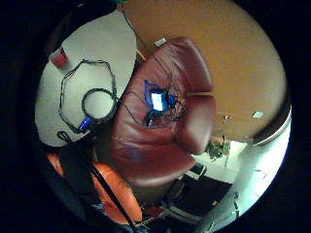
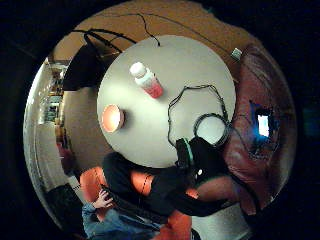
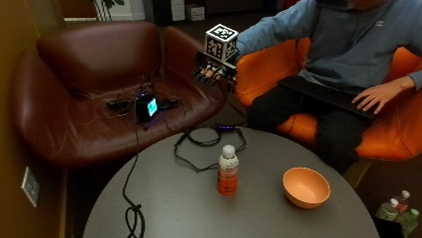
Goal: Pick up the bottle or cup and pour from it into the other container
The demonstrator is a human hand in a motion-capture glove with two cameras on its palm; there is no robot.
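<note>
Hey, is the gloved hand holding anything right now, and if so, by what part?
Nothing is held. The gloved right hand hangs in the air above the brown armchair, apart from the bottle and the bowl on the table.

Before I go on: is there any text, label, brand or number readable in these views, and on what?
No text reads clearly.
Clear plastic bottle with white cap and red drink: no legible label.
Small lit blue screen on the brown leather armchair: glowing, content too small.
Small mark on the grey-blue sweatshirt's chest: too blurred.
Orange bowl: plain.
</note>
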